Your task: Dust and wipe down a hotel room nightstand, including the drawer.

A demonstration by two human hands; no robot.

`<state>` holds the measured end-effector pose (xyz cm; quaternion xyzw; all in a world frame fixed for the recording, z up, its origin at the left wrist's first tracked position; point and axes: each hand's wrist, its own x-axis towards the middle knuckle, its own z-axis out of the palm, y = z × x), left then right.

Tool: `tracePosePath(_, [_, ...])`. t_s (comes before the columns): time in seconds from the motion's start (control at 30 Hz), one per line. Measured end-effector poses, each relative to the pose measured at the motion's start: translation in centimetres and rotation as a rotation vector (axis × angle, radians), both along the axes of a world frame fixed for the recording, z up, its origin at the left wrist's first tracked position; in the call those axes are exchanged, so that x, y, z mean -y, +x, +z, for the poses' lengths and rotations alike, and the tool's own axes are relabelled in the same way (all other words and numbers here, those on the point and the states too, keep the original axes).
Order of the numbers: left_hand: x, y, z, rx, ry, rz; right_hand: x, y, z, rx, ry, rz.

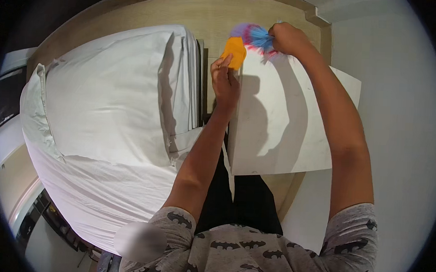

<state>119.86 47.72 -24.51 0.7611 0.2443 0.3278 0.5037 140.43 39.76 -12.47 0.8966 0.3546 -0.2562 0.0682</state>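
In my left hand (pixel 226 80) is a small orange item (pixel 236 52), perhaps a folded cloth or sponge, gripped at its lower left by the fingers. My right hand (pixel 288 37) is closed around a fluffy duster (pixel 257 36) with blue, pink and lilac fibres; its handle is hidden. The duster reaches left from that hand over the far edge of a white tabletop or cabinet top (pixel 316 129). The orange item is just below the duster's lilac end; whether they touch I cannot tell. Shadows of my head and arm fall on the white top.
On the left stands a bed with a white sheet (pixel 102 193) and a white pillow (pixel 110 98). A narrow gap lies between the mattress and the white top. Beyond runs a light wooden panel (pixel 219 15); a pale wall (pixel 393 125) stands at the right.
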Motion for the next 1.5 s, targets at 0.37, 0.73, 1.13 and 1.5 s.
tracePosePath(0.37, [3.3,4.0,-1.6,-0.005,0.006,-0.178,7.5,5.4,-2.8,-0.332,0.240,-0.116])
tracePosePath(0.73, [3.9,6.0,-2.7,-0.125,0.375,-0.823,9.8,8.0,-2.8,-0.398,0.111,-0.264])
tracePosePath(1.13, [5.8,7.3,-3.6,-0.126,0.477,-0.959,13.7,8.3,-4.8,-0.433,0.242,-0.456])
tracePosePath(1.5, [5.5,7.4,-2.8,-0.071,0.389,-0.974,14.1,10.2,-5.3,-0.479,0.071,-0.427])
